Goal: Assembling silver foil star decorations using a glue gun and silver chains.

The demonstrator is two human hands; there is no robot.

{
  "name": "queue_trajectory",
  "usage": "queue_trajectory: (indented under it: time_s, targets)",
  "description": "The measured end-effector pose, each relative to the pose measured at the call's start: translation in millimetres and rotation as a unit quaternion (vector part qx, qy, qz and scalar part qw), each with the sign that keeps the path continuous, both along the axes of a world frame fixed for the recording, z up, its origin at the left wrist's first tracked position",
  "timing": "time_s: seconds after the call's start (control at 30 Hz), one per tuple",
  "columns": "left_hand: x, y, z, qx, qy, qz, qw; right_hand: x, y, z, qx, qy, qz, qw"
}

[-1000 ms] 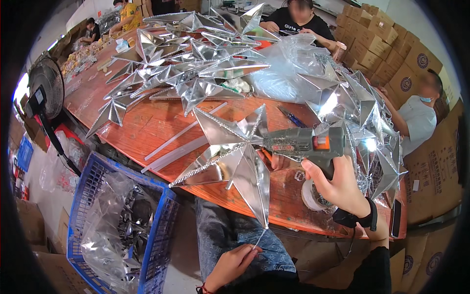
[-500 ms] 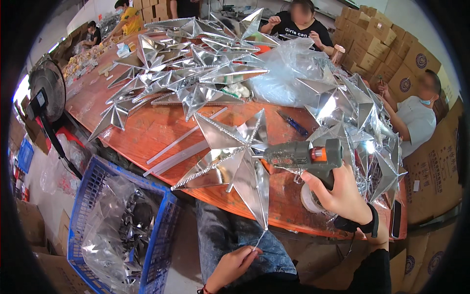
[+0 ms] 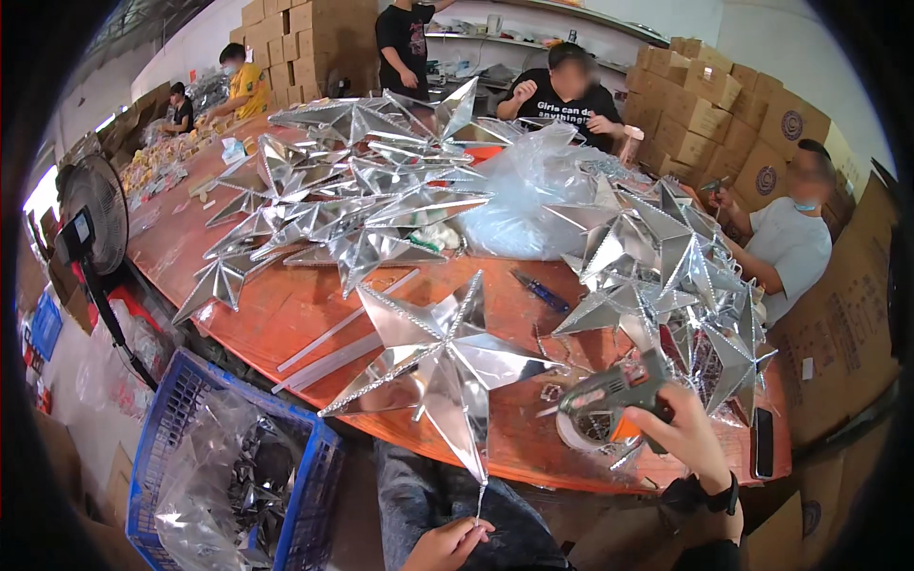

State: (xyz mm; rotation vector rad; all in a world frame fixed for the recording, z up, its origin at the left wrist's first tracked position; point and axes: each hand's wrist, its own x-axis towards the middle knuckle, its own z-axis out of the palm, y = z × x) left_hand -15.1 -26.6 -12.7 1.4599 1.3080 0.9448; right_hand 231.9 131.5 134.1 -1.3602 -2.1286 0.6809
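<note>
A silver five-pointed star [image 3: 447,347] with beaded trim along some of its ridges rests at the table's near edge, one point hanging over it. My left hand [image 3: 452,545] is below that point, its fingers pinched on a thin silver bead strand [image 3: 482,497] at the tip. In my right hand [image 3: 681,433] is a dark glue gun [image 3: 619,385], its nozzle pointing left, to the right of the star and apart from it. Under the gun lies a roll of tape [image 3: 569,436], partly hidden.
Silver stars [image 3: 352,181] pile up at the back, more stars [image 3: 705,285] on the right. Between them sits a clear plastic bag [image 3: 524,205]. Glue sticks [image 3: 328,362], a blue-handled tool [image 3: 541,290] and a phone [image 3: 763,443] lie about. A blue crate [image 3: 324,457] and a fan [image 3: 95,214] stand left. Co-workers sit around.
The glue gun has moved from the star's middle down and right, away from it. My left hand still pinches the strand. The whole view has tilted up.
</note>
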Motion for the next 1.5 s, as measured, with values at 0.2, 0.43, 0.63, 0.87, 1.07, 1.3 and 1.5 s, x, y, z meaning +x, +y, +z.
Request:
queue_trajectory:
  time_s: [0.2, 0.43, 0.63, 0.87, 1.07, 1.3, 1.5]
  targets:
    - [3.3, 1.4, 7.6, -0.034, 0.01, -0.007, 0.999, 20.9, 15.7, -46.6, 0.003, 0.011, 0.06, 0.998]
    - [6.8, -2.2, 3.8, -0.024, -0.001, -0.002, 1.0, 7.1, 1.4, -29.0, 0.058, -0.017, -0.019, 0.998]
    - [4.7, -7.0, 9.8, -0.095, -0.045, -0.016, 0.994, 12.6, -34.7, 11.4, 0.002, 0.02, -0.037, 0.999]
    - [9.8, -4.7, 57.2, -0.125, -0.255, 0.009, 0.959, -20.5, -52.7, 7.9, -0.185, -0.025, 0.403, 0.896]
    - [20.4, -1.7, 56.6, -0.08, -0.268, 0.006, 0.96, -50.1, -62.9, -23.0, 0.034, 0.069, 0.482, 0.873]
    - [21.3, -10.6, 53.5, -0.106, -0.335, -0.009, 0.936, -52.2, -59.6, -36.0, 0.09, 0.016, 0.52, 0.849]
    - [19.2, -11.2, 42.4, -0.079, -0.349, -0.066, 0.932, -57.6, -66.6, -16.3, 0.111, 0.06, 0.486, 0.865]
